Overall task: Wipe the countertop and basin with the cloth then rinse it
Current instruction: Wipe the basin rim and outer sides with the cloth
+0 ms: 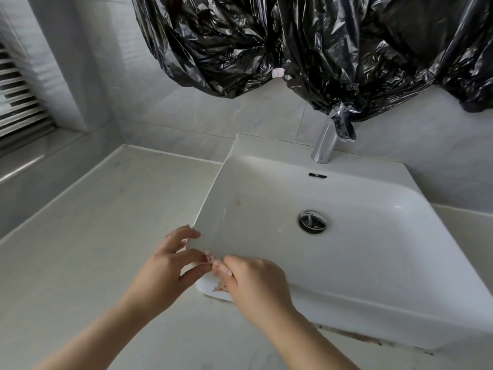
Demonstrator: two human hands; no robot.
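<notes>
A white rectangular basin [373, 236] sits on a pale stone countertop [93, 236], with a chrome drain [312, 221] in its floor. Both my hands meet at the basin's front left corner. My left hand [170, 265] has its upper fingers on the rim, and its thumb and forefinger point at the right hand's fingertips. My right hand [253, 284] lies over the corner with its fingers curled down and blurred. No cloth shows plainly; whether anything is pinched between the fingertips is hidden.
A chrome tap [326, 140] stands behind the basin, its top wrapped in black plastic sheeting [320, 49] that hangs over the wall. A slatted window [18, 102] is at far left. Dark grime lines the seam under the basin's front edge [373, 340].
</notes>
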